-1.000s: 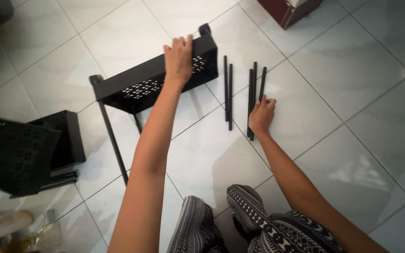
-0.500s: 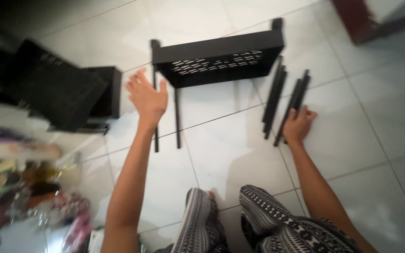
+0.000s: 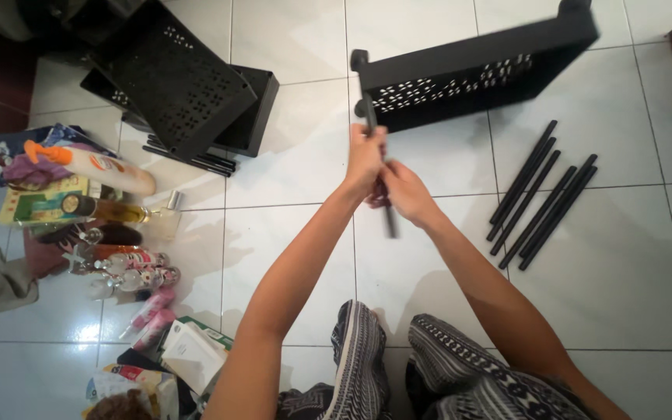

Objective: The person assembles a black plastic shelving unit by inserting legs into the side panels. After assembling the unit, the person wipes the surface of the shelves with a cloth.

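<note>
The left hand (image 3: 365,155) was clamped around a thin black plastic rod (image 3: 380,175) near its upper part, and the right hand (image 3: 406,193) gripped the same rod just below, the two hands touching. The rod's top met the corner socket of a black perforated plastic shelf tray (image 3: 476,74) resting on the white tiled floor (image 3: 624,288). To the right lay a loose bundle of black rods (image 3: 542,194). Left of the arms, stacked black trays (image 3: 180,82) sat near scattered bottles (image 3: 106,167).
</note>
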